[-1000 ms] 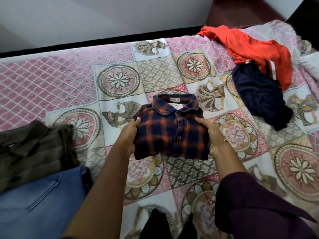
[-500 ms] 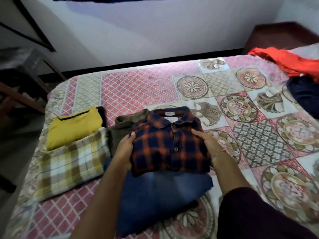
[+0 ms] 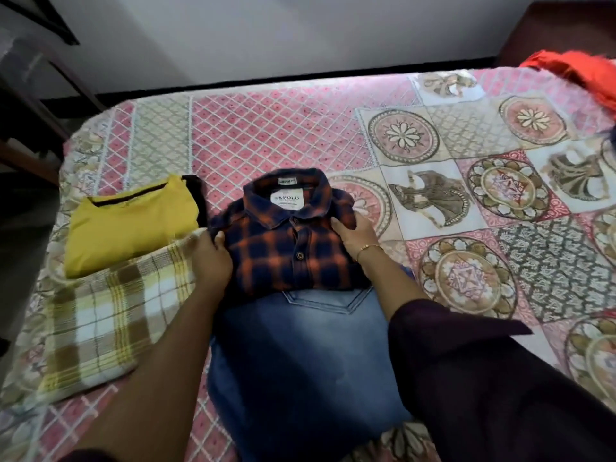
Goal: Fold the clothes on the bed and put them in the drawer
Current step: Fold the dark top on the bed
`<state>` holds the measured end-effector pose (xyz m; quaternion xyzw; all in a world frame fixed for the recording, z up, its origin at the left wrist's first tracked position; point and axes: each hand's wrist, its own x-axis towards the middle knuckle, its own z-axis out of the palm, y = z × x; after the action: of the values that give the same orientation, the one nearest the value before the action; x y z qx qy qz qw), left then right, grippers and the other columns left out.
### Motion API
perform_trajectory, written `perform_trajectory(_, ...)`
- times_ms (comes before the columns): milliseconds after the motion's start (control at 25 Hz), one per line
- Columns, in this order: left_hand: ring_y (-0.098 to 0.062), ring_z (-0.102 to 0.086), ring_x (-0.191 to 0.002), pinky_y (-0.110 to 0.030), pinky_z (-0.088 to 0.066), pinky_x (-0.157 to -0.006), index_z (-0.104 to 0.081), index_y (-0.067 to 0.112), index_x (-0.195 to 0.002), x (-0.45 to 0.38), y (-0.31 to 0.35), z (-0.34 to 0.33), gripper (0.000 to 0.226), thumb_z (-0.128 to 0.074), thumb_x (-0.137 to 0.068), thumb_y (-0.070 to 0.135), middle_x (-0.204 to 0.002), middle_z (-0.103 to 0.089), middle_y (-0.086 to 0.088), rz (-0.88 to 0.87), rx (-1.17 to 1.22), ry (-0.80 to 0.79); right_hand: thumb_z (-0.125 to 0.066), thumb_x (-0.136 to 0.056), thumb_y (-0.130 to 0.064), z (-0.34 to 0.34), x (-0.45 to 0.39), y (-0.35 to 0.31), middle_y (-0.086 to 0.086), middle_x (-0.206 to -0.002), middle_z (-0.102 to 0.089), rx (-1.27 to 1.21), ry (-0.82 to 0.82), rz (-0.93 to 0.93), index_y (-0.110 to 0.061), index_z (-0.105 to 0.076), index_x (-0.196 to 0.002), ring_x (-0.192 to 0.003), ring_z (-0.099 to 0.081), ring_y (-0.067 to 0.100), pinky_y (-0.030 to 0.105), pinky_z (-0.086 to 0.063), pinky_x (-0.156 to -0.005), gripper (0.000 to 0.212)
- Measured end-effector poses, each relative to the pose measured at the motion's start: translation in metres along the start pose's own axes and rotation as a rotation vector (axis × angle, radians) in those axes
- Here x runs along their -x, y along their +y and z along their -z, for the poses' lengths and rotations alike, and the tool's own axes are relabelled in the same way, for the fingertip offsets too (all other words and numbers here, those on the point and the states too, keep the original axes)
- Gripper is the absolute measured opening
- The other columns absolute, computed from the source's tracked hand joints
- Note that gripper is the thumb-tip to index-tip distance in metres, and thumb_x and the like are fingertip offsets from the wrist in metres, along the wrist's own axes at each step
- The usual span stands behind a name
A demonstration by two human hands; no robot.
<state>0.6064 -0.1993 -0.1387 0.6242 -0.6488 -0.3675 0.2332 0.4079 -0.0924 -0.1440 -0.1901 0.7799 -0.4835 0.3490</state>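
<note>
A folded navy-and-orange plaid shirt (image 3: 283, 241), collar up and label showing, lies on the far end of folded blue jeans (image 3: 300, 355) on the bed. My left hand (image 3: 211, 258) grips its left edge, thumb on top. On the other side, my right hand (image 3: 356, 233) holds the shirt's right side near the collar, fingers curled over the cloth. Left of this pile lie a folded yellow top (image 3: 130, 228) and a folded yellow-and-white checked cloth (image 3: 106, 318).
The bed carries a pink patterned bedspread (image 3: 283, 135). A crumpled red garment (image 3: 580, 71) lies at the far right corner, with a dark garment edge (image 3: 612, 136) below it. Dark furniture stands off the bed at the left and far right. No drawer is in view.
Both hands have carried the plaid shirt left from the middle of the bed and set it down on the folded jeans. It now covers the olive garment seen earlier.
</note>
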Motion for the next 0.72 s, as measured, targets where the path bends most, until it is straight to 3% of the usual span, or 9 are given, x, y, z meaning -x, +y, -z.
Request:
perform_trajectory(200,-0.048,-0.05,-0.106,-0.045,-0.036,-0.083,-0.041,-0.013,-0.119,-0.009,-0.025,-0.028,0.034,-0.036,-0.101,0.016,-0.115,-0.052,-0.039,-0.023,-0.204,-0.009,-0.055,-0.093,-0.032,-0.014,-0.017,0.023,0.02,-0.112,-0.061,0.193,0.063,0.009,-0.003,-0.053,-0.118,-0.103,-0.057,0.032,0.025,-0.029,-0.066,0.038)
perform_trajectory(360,-0.045,-0.05,-0.109,-0.047,-0.039,-0.083,-0.046,-0.007,-0.118,-0.003,-0.016,-0.024,0.032,-0.039,-0.1,0.019,-0.118,-0.053,-0.032,-0.028,-0.367,0.058,-0.055,-0.09,-0.044,-0.014,-0.02,0.023,0.016,-0.115,-0.061,0.269,0.077,-0.048,-0.007,-0.053,-0.119,-0.106,-0.057,0.032,0.029,-0.038,-0.078,0.047)
perform_trajectory(480,-0.044,-0.048,-0.112,-0.051,-0.041,-0.083,-0.049,-0.005,-0.124,0.005,-0.003,-0.012,0.035,-0.045,-0.09,0.005,-0.122,-0.051,-0.028,-0.27,-0.435,0.244,-0.048,-0.092,-0.049,0.0,-0.01,0.02,0.014,-0.128,-0.055,0.209,0.128,-0.146,-0.009,-0.046,-0.131,-0.118,-0.051,0.032,0.034,-0.04,-0.093,0.056)
perform_trajectory(560,-0.043,-0.052,-0.106,-0.05,-0.043,-0.082,-0.056,-0.006,-0.115,0.015,0.017,-0.016,0.035,-0.045,-0.082,0.001,-0.116,-0.055,-0.027,-0.459,-0.405,0.277,-0.04,-0.096,-0.043,0.016,0.003,0.023,0.018,-0.122,-0.058,0.213,0.174,-0.174,-0.006,-0.052,-0.124,-0.114,-0.054,0.034,0.034,-0.041,-0.089,0.048)
perform_trajectory(720,-0.042,-0.057,-0.1,-0.046,-0.045,-0.084,-0.061,-0.003,-0.108,0.07,0.093,-0.067,0.034,-0.041,-0.081,0.007,-0.109,-0.06,-0.024,-0.684,-0.33,0.039,-0.042,-0.096,-0.035,0.068,0.029,0.022,0.021,-0.1,-0.066,0.214,0.176,-0.137,-0.005,-0.059,-0.093,-0.095,-0.062,0.036,0.04,-0.049,-0.083,0.035)
